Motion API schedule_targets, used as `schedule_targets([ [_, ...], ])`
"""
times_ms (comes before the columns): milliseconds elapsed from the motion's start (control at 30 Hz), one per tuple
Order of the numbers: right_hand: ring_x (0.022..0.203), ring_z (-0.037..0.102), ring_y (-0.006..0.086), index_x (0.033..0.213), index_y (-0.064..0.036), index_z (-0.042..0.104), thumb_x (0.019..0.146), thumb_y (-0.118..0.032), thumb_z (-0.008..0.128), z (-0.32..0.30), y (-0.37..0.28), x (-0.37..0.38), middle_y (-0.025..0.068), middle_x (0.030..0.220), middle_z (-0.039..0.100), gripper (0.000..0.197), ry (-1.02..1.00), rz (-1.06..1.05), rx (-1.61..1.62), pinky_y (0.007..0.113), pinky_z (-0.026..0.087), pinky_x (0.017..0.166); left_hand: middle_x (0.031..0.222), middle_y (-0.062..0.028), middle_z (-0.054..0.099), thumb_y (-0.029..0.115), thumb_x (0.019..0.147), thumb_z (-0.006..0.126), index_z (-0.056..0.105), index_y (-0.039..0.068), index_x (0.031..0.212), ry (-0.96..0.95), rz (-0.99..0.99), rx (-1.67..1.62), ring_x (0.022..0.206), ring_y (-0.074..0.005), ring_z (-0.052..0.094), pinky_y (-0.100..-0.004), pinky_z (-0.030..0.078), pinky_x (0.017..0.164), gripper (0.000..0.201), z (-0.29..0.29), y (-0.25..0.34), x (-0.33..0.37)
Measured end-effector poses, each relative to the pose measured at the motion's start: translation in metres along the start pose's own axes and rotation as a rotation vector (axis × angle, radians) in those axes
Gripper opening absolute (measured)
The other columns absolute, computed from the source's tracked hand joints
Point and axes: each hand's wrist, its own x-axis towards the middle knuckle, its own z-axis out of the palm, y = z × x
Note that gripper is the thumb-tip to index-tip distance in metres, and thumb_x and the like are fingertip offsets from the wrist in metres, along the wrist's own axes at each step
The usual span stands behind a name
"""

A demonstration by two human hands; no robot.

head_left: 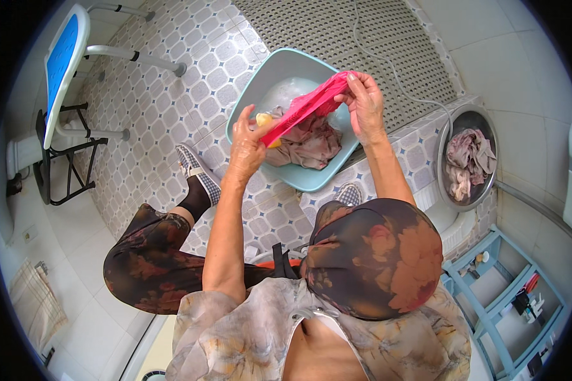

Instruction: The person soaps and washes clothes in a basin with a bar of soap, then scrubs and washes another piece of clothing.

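A patterned tile floor (203,57) spreads beneath everything, with a grey perforated mat (324,28) on its far side. A light-blue rack (484,315) stands at the lower right, and a chair with a blue-and-white seat (63,60) at the upper left. On the floor by the mat sits a pale-blue basin (311,184), with cloudy, sudsy water inside. A round metal bowl (470,117) well to its right contains crumpled laundry (473,152). Brownish wet clothes (311,143) lie bunched in the basin. Above them a bright pink cloth (308,109) is stretched on a slant between both hands, its right end higher in view. The right hand (363,108) pinches that end, fingers closed on the fabric; the left hand (246,143) grips the lower end, its other fingers spread apart. Just beside those fingers is a small yellow piece (264,119); whether they touch it, I cannot tell.
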Motion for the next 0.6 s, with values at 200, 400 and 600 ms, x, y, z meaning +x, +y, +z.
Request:
schedule_targets([
  [200, 0.054, 0.053, 0.0075, 0.101, -0.0015, 0.055, 0.090, -0.012, 0.066, 0.013, -0.008, 0.014, 0.0048, 0.080, 0.063, 0.019, -0.012, 0.041, -0.087, 0.020, 0.042, 0.045, 0.141, -0.0180, 0.043, -0.009, 0.070, 0.060, 0.056, 0.025, 0.133, 0.013, 0.337, 0.192, 0.121, -0.0395, 0.044, -0.0459, 0.037, 0.106, 0.072, 0.013, 0.051, -0.003],
  [400, 0.052, 0.049, 0.0039, 0.096, -0.0031, 0.057, 0.087, -0.015, 0.069, 0.018, -0.015, 0.011, 0.0012, 0.075, 0.061, 0.019, -0.027, 0.114, -0.277, 0.018, 0.034, 0.039, 0.131, -0.0154, 0.050, -0.008, 0.066, 0.059, 0.061, 0.012, 0.123, -0.130, 0.354, 0.157, 0.111, -0.0381, 0.047, -0.0464, 0.039, 0.099, 0.061, 0.036, 0.062, -0.020],
  [600, 0.050, 0.053, 0.0108, 0.096, -0.0040, 0.059, 0.087, -0.016, 0.068, 0.007, 0.018, 0.022, 0.0045, 0.075, 0.065, 0.018, -0.049, -0.080, -0.854, 0.025, 0.042, 0.042, 0.127, -0.0149, 0.051, -0.007, 0.067, 0.060, 0.066, 0.008, 0.106, -0.097, 0.508, 0.160, 0.114, -0.0370, 0.048, -0.0473, 0.041, 0.097, 0.043, 0.038, 0.087, -0.024],
])
